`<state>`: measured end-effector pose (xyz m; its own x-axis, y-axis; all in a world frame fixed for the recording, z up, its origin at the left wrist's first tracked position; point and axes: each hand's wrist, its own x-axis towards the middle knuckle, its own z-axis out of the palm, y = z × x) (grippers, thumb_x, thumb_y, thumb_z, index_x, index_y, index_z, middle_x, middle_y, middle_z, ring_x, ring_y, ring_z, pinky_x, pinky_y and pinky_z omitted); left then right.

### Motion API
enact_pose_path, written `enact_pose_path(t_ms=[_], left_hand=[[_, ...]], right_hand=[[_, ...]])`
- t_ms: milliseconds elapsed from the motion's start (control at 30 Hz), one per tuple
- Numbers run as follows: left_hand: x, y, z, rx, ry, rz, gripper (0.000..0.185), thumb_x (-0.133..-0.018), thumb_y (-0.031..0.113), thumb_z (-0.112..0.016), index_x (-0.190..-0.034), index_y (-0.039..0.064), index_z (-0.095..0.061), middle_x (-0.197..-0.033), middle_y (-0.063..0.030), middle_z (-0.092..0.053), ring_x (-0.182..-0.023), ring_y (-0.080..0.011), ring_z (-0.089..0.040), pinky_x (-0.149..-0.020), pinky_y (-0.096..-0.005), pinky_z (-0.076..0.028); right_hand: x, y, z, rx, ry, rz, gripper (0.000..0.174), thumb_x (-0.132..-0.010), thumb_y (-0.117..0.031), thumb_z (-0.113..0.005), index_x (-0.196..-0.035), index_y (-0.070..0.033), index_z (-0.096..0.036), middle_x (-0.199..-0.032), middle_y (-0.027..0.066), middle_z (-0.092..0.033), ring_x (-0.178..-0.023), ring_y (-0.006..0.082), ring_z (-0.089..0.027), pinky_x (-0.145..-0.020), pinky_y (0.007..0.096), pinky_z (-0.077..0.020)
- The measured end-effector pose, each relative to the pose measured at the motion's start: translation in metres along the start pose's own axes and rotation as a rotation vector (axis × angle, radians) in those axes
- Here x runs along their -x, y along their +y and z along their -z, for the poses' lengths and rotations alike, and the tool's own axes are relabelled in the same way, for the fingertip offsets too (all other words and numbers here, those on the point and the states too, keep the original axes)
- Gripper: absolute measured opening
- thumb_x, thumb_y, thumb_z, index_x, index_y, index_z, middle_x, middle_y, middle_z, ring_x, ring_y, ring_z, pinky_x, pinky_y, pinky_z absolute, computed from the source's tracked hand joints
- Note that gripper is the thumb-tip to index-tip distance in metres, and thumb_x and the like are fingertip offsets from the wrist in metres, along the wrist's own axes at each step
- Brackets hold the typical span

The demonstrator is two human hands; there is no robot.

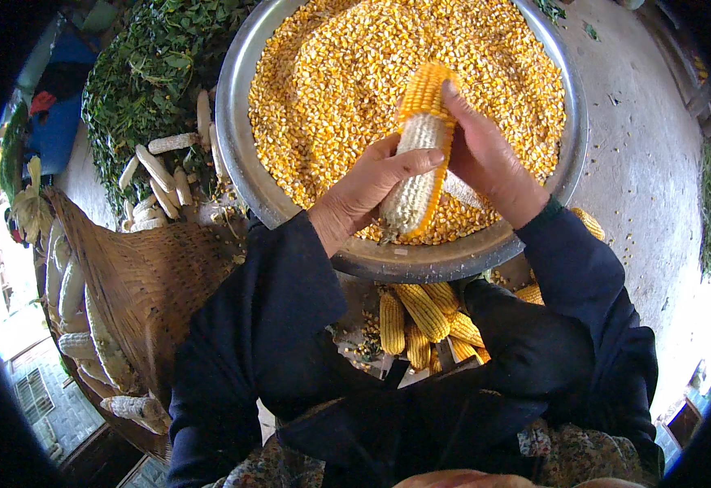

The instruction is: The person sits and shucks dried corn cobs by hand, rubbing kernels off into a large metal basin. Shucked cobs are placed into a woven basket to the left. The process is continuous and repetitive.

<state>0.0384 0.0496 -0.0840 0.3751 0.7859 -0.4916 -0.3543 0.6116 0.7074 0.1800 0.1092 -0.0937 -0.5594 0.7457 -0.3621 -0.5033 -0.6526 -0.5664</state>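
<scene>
A partly shelled corn cob [419, 146] is held at a slant over a wide metal basin [576, 110] of loose yellow corn kernels [343, 73]. Its face toward me is stripped white; kernels cover its top end and right edge. My left hand [379, 180] grips the lower part, thumb across the bare face. Around the upper right side lies my right hand [489, 152], its thumb on the kernels near the tip. Behind my right wrist, a pale bare cob [462, 190] lies partly hidden on the kernels.
Whole yellow corn cobs [419, 311] lie on the floor below the basin. At left stands a woven basket [142, 287] of stripped cobs [72, 287]. More bare cobs [157, 171] lie beside a heap of green leafy plants [142, 91]. Scattered kernels dot the concrete floor [642, 152].
</scene>
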Motion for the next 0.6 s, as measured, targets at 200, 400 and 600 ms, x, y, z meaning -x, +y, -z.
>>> enact_pose_path(t_ms=[200,400,600], left_hand=[[0.011,0.006,0.001,0.092,0.024,-0.011,0.033,-0.080,0.021,-0.059,-0.107,0.004,-0.050,-0.086,-0.0017,-0.057,-0.071,-0.0087,-0.057,-0.060,-0.0234,-0.048],[0.003,0.001,0.002,-0.210,0.097,-0.212,0.032,-0.078,0.016,-0.061,-0.105,0.002,-0.051,-0.089,-0.0027,-0.057,-0.078,-0.0096,-0.055,-0.068,-0.0242,-0.045],[0.000,0.000,0.002,-0.299,0.117,-0.259,0.032,-0.075,0.015,-0.062,-0.102,0.001,-0.051,-0.086,-0.0023,-0.057,-0.077,-0.0098,-0.053,-0.068,-0.0249,-0.045]], right_hand=[[0.007,0.005,0.003,0.356,-0.153,0.083,0.044,-0.080,-0.027,-0.062,-0.111,0.000,-0.046,-0.103,0.0067,-0.055,-0.094,0.0152,-0.054,-0.083,0.0293,-0.0446],[0.002,0.001,0.011,0.230,-0.157,-0.015,0.041,-0.081,-0.026,-0.061,-0.111,-0.001,-0.048,-0.101,0.0066,-0.056,-0.092,0.0147,-0.055,-0.082,0.0280,-0.0451],[0.004,0.000,0.011,0.392,-0.112,0.066,0.042,-0.080,-0.029,-0.062,-0.107,0.001,-0.051,-0.095,0.0044,-0.057,-0.090,0.0119,-0.055,-0.079,0.0262,-0.0453]])
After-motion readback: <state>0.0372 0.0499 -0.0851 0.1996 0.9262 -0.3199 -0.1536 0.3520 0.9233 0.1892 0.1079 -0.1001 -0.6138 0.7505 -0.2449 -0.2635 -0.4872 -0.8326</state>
